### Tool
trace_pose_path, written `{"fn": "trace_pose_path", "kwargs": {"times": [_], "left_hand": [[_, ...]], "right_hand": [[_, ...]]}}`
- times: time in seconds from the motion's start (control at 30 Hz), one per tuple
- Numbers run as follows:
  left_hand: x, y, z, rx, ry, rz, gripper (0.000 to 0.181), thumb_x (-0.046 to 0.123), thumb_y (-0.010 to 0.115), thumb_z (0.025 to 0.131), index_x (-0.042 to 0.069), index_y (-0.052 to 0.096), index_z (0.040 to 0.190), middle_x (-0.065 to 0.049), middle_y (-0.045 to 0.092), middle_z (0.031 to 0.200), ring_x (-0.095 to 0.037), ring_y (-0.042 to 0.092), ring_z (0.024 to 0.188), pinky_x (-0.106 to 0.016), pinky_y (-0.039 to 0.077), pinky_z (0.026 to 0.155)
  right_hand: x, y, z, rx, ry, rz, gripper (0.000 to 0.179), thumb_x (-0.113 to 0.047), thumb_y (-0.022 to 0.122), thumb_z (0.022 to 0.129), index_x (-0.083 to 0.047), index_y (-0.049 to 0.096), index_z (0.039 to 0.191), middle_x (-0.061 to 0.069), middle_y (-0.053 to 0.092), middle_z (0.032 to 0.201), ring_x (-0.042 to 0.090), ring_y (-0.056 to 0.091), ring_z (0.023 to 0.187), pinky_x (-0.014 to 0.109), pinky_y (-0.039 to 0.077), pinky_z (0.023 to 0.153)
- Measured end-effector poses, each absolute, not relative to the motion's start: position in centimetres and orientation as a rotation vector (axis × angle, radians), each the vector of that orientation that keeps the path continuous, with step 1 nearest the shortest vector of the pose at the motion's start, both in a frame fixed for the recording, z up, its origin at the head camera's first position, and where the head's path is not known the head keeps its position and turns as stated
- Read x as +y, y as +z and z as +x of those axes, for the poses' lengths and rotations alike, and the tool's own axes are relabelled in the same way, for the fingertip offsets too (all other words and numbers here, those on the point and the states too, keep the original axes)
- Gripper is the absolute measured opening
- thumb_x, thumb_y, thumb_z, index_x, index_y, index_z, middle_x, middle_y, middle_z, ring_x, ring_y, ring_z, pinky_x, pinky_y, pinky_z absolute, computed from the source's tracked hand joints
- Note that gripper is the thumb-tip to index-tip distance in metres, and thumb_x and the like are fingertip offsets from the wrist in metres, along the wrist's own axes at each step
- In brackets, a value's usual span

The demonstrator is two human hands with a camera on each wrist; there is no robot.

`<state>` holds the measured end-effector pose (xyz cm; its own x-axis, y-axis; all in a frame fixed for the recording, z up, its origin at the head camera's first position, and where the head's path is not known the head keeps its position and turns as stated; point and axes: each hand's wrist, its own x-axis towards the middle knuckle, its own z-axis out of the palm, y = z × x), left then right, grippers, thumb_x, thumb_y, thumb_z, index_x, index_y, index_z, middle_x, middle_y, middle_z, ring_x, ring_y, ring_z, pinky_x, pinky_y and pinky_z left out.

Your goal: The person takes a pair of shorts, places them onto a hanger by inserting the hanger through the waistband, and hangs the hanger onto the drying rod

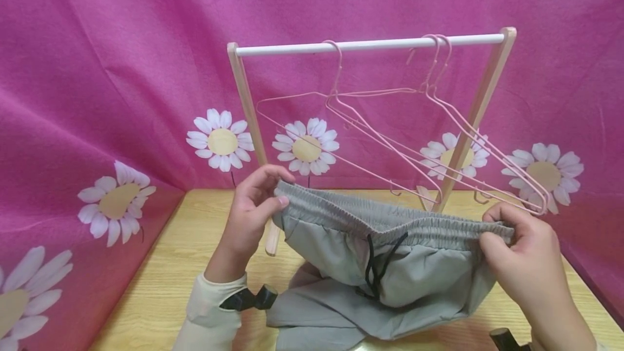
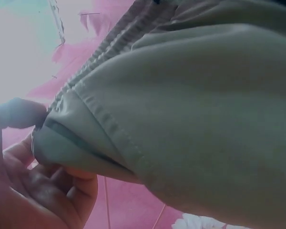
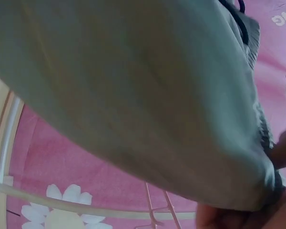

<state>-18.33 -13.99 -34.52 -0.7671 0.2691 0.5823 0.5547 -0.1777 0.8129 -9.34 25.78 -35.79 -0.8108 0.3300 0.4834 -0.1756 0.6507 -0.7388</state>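
Observation:
Grey-green drawstring pants (image 1: 424,275) hang from both hands by a gathered elastic waistband, their lower part heaped on the table. My left hand (image 1: 251,215) pinches one end of the waistband between thumb and fingers. At the opposite end, my right hand (image 1: 526,248) grips the band the same way, so it is spread wide with a dip in the middle. A black drawstring (image 1: 372,270) dangles at the front. In the left wrist view, the thumb and fingers hold the waist edge beside a pocket seam (image 2: 109,129). Cloth (image 3: 133,95) fills most of the right wrist view.
Behind the pants stands a wooden rack with a white rail (image 1: 380,45). Several pink wire hangers (image 1: 336,75) hang from it, their lower ends close behind the waistband. The wood-grain table (image 1: 166,280) is enclosed by a pink daisy-print cloth (image 1: 146,42).

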Motion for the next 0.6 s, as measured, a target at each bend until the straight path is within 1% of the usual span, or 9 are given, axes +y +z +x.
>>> {"fn": "trace_pose_path", "kwargs": {"times": [0.17,0.3,0.43,0.6], "left_hand": [[-14.06,-34.67,-18.44,-1.907,-2.041,-1.052,0.028,-0.011,0.053,0.090,-0.003,0.062,0.115,0.002,0.069,0.102,-0.014,0.059,0.080,-0.027,0.052,0.075],[-14.06,-34.76,-18.36,-1.954,-2.012,-1.118,0.027,-0.011,0.053,0.090,-0.005,0.062,0.115,0.003,0.068,0.099,-0.015,0.057,0.080,-0.028,0.051,0.074],[-13.99,-34.73,-18.18,-1.980,-1.999,-1.159,0.027,-0.011,0.054,0.090,-0.005,0.062,0.115,0.003,0.067,0.099,-0.015,0.058,0.078,-0.027,0.052,0.072],[-13.87,-34.56,-18.01,-2.006,-1.992,-1.180,0.028,-0.011,0.053,0.091,-0.004,0.063,0.116,0.001,0.066,0.097,-0.016,0.059,0.075,-0.027,0.053,0.071]], "right_hand": [[25.88,-35.92,-9.44,-2.343,0.994,-0.030,0.024,0.004,0.064,0.080,-0.020,0.063,0.079,-0.010,0.046,0.067,0.007,0.039,0.058,0.029,0.030,0.050],[25.68,-36.00,-9.39,-2.364,0.963,0.032,0.028,0.005,0.065,0.077,-0.022,0.060,0.075,-0.007,0.045,0.064,0.007,0.038,0.057,0.029,0.029,0.050],[25.55,-36.01,-9.31,-2.435,0.923,0.065,0.028,0.002,0.068,0.078,-0.024,0.060,0.077,-0.007,0.042,0.063,0.006,0.036,0.054,0.029,0.028,0.048],[25.67,-35.84,-9.28,-2.536,0.851,0.070,0.027,-0.001,0.070,0.079,-0.026,0.059,0.080,-0.006,0.040,0.062,0.007,0.036,0.055,0.032,0.028,0.048]]}}
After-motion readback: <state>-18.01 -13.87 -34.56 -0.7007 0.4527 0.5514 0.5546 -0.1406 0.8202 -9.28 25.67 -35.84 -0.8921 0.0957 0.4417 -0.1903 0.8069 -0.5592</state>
